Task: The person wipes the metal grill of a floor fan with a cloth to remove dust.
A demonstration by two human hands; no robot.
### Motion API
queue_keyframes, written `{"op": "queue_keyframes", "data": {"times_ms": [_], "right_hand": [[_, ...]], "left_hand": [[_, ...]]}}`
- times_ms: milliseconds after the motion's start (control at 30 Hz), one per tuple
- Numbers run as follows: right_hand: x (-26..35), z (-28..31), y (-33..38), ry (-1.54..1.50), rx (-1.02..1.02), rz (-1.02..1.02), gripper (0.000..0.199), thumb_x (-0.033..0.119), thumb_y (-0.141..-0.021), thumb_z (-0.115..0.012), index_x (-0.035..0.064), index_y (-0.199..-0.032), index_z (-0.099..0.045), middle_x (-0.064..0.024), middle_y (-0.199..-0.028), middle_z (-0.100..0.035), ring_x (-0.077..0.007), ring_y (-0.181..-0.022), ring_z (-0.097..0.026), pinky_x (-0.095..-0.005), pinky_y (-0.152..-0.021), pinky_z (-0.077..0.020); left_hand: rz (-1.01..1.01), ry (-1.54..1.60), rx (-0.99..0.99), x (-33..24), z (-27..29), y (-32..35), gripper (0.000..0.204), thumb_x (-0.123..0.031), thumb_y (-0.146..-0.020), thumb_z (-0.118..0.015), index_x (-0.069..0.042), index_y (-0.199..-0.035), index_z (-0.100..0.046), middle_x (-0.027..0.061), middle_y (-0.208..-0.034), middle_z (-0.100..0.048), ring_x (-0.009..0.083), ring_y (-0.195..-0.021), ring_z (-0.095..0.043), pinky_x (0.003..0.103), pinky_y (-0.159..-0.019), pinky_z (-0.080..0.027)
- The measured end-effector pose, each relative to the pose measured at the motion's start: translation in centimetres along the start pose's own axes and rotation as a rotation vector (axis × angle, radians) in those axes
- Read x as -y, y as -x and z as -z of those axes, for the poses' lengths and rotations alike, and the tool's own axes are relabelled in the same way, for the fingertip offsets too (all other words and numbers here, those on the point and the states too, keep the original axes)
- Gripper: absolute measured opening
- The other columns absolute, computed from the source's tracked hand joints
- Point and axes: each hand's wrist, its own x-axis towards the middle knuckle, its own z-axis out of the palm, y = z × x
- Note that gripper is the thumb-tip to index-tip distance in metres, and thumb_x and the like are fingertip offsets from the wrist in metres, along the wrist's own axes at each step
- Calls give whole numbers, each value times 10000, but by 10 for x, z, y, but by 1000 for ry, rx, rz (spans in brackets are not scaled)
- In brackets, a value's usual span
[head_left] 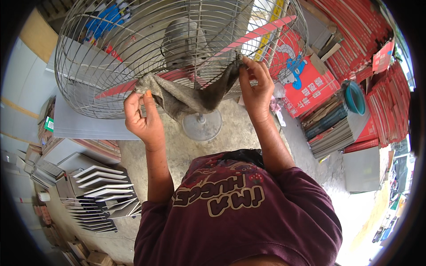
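Okay, left hand [144,116] and right hand [258,88] each pinch one end of a grey cloth [188,98], sagging upper centre of frame by the fan [183,41]; red cardboard [388,108] upper right

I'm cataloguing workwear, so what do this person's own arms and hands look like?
The left hand and right hand are bare: no gloves or watch show. Dark maroon sleeves, part of a printed shirt, leave the forearms uncovered.

And up top, the cage [137,48] runs out of frame! Wires break up the motor [184,42], the cloth [191,97] covers some red blade [264,31], the blue bundle [105,22] defies identification!
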Motion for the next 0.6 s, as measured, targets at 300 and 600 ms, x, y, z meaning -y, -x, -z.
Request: {"op": "queue_keyframes", "data": {"times_ms": [300,600], "right_hand": [[48,-12,2,-177,100,44,291,-57,-805,-656,67,-1068,-674,-73,-877,-623,-153,-661,-598,-263,-610,-494],[57,-34,0,-4,116,165,320,-12,-758,-672,126,-1046,-686,-66,-858,-630,-257,-727,-637,-345,-619,-523]], "left_hand": [[-225,22,103,-22,-37,16,164,76,-848,-649,8,-988,-596,118,-972,-659,141,-753,-614,268,-665,-514],[-363,-114,162,-16,-54,6,224,92,-787,-678,-20,-962,-592,115,-917,-650,196,-703,-627,291,-601,-500]]}}
